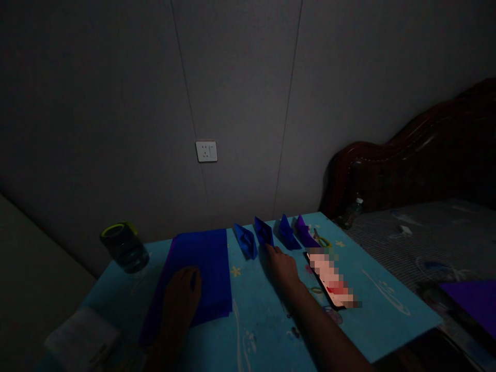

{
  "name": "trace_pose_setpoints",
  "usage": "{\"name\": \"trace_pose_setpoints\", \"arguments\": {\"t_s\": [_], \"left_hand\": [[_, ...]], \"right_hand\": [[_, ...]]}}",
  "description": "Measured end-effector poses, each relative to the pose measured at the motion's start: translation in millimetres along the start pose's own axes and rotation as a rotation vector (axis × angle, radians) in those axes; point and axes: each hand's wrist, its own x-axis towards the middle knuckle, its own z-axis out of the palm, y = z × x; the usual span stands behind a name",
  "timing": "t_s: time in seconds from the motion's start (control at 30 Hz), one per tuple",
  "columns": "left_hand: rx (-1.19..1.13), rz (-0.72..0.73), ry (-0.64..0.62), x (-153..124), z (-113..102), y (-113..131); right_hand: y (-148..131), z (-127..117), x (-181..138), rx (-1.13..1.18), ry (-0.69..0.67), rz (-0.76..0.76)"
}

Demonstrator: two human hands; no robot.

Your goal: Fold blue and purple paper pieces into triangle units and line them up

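Observation:
My right hand [282, 262] reaches across the table, its fingertips closed at the near end of a dark blue paper boat [264, 231]. One blue paper boat [245, 241] stands left of it, another blue boat [288, 233] to its right, and a purple paper boat [305, 231] at the row's end. My left hand [182, 293] rests on a stack of blue paper sheets [211, 258]. Its fingers are loosely bent, with a gap beside the thumb and nothing visible between them.
A phone [329, 279] with a blurred-out screen lies right of my right hand, with yellow-handled scissors [322, 239] behind it. A dark cup [124, 247] stands at the table's left, a whitish packet [83, 338] nearer. Beyond the blue tablecloth [267, 330] is a bed with a bottle [353, 213].

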Motion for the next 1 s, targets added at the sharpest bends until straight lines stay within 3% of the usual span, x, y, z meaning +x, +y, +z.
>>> {"name": "trace_pose_setpoints", "arguments": {"t_s": [0.4, 0.73, 0.83, 1.0], "left_hand": [[-0.008, 0.039, 0.007, -1, 4, -3], [-0.037, 0.018, 0.019, 1, -1, 1], [-0.025, 0.019, 0.017, 0, -1, 1], [-0.02, 0.021, -0.002, -1, 1, 1]], "right_hand": [[21, -2, 6, 0.143, 0.151, 0.108], [20, -5, 1, 0.124, 0.19, 0.167], [14, -8, -6, 0.125, 0.186, 0.068], [-12, -8, -17, 0.094, 0.094, -0.275]]}}
